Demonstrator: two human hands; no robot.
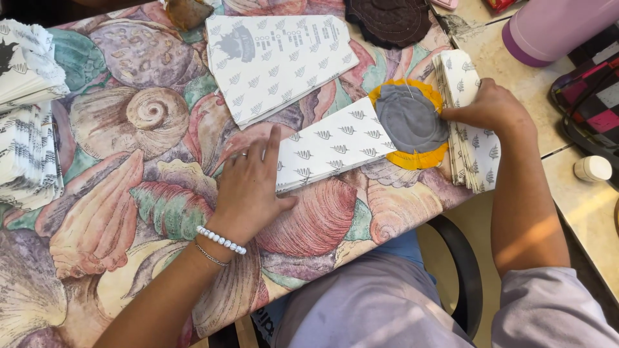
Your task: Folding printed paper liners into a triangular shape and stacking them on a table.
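we press the folded paper bag (332, 145) with our flat, open left hand (248, 187); our right hand (490, 106) pinches a sheet of the stack (467, 122), to be drawn next.

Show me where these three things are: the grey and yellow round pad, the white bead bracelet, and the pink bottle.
grey and yellow round pad (410, 119), head view, on its grey middle.
white bead bracelet (221, 240), head view, on the beads across the left wrist.
pink bottle (554, 26), head view, on its side wall.
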